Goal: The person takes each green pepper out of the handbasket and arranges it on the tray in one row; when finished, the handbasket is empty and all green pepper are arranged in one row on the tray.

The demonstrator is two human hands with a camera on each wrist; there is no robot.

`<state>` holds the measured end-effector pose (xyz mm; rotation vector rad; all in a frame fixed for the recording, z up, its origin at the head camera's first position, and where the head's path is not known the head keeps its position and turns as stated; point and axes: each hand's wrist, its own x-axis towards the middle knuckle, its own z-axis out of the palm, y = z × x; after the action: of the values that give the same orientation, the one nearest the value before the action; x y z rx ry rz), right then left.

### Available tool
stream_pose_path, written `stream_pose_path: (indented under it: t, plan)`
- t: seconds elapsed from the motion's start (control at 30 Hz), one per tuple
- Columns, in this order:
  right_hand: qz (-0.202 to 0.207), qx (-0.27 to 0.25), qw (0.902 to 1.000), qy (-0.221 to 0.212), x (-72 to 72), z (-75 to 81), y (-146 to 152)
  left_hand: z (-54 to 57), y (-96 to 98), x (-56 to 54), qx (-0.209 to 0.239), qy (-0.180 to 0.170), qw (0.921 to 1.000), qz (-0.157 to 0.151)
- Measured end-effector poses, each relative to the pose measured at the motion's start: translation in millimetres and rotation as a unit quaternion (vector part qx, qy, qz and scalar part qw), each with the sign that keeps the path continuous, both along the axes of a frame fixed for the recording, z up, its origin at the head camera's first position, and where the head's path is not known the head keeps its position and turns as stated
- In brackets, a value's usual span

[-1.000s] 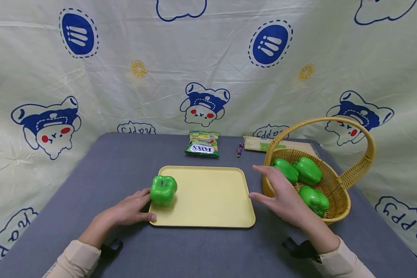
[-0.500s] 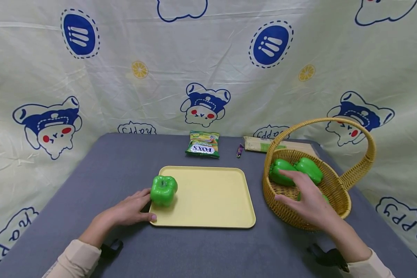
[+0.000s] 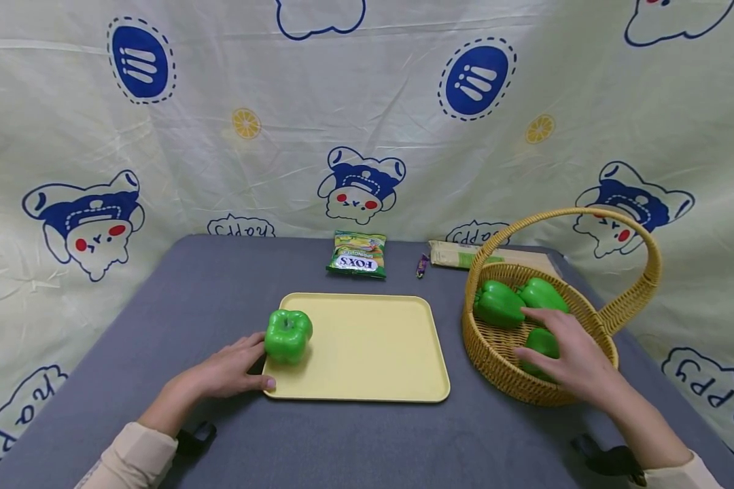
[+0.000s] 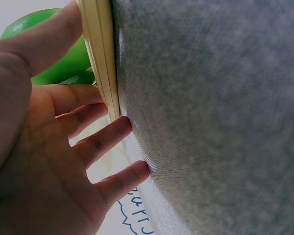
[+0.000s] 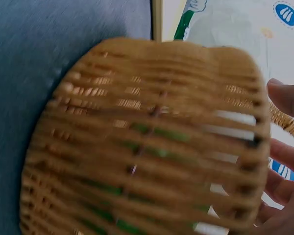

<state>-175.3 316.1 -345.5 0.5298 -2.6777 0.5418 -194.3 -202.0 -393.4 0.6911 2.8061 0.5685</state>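
Observation:
On the left part of the pale yellow tray stands one green bell pepper. My left hand rests at the tray's left edge, thumb and fingers spread along the rim in the left wrist view. My right hand reaches over the near side of the wicker basket, its thumb and fingers apart around a green bell pepper that it partly hides. Whether it touches that pepper cannot be told. Two more peppers, one at the left and one behind, lie farther back in the basket.
A tall arched handle rises over the basket. Along the table's back lie a green FOX'S candy bag, a small purple wrapped sweet and a flat beige packet. A printed curtain hangs behind the table.
My right hand has moved rightward from the gap beside the tray and over the basket, down to the near pepper. My left hand and the pepper on the tray stay put.

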Motion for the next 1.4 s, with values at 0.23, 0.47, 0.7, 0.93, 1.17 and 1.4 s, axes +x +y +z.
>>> stream_pose_path:
  t: [0.23,0.47,0.7,0.93,1.17,1.4]
  plan:
    - [-0.012,0.023,0.9994,-0.022,0.9,-0.8,14.9,-0.6,0.3,0.4,0.000,-0.009,1.0000,0.004]
    - [-0.025,0.043,0.9969,-0.062,1.6,-0.5,24.0,-0.6,-0.3,0.2,0.002,-0.007,1.0000,0.003]
    - [-0.016,0.057,0.9940,-0.092,0.6,-0.1,32.7,-0.5,-0.2,0.3,0.001,-0.006,1.0000,0.000]
    - [-0.002,0.069,0.9917,-0.109,0.1,2.0,38.1,-0.4,-0.1,1.0,0.003,-0.004,1.0000,0.002]
    - [0.007,0.072,0.9903,-0.119,0.0,1.4,40.2,-0.4,-0.4,0.6,0.007,-0.006,1.0000,-0.001]
    - [0.005,0.073,0.9872,-0.142,-0.6,1.0,40.3,-0.2,-0.6,0.7,0.006,-0.002,1.0000,-0.002]
